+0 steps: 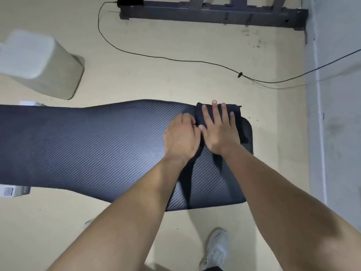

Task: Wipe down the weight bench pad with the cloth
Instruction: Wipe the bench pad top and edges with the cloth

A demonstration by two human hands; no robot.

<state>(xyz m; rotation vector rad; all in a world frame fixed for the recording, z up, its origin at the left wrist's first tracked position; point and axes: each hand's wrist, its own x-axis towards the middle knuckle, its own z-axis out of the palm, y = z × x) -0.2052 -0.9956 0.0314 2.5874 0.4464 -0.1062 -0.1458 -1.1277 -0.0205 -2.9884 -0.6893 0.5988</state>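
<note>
Pressing cloth (pixel 235 111) flat-fingered, right hand (pixel 220 132) touches left hand (pixel 181 135) gripping its edge on pad (pixel 97 137); cable (pixel 175 59) beyond.

One camera, worn on the head, looks steeply down onto the bench pad (pixel 93 145), which crosses the frame from the left edge to right of centre. It sits near enough that both forearms (pixel 125 216) fill the lower half, yet takes in the floor (pixel 156 79) beyond and a wall (pixel 338 133) at right.
</note>
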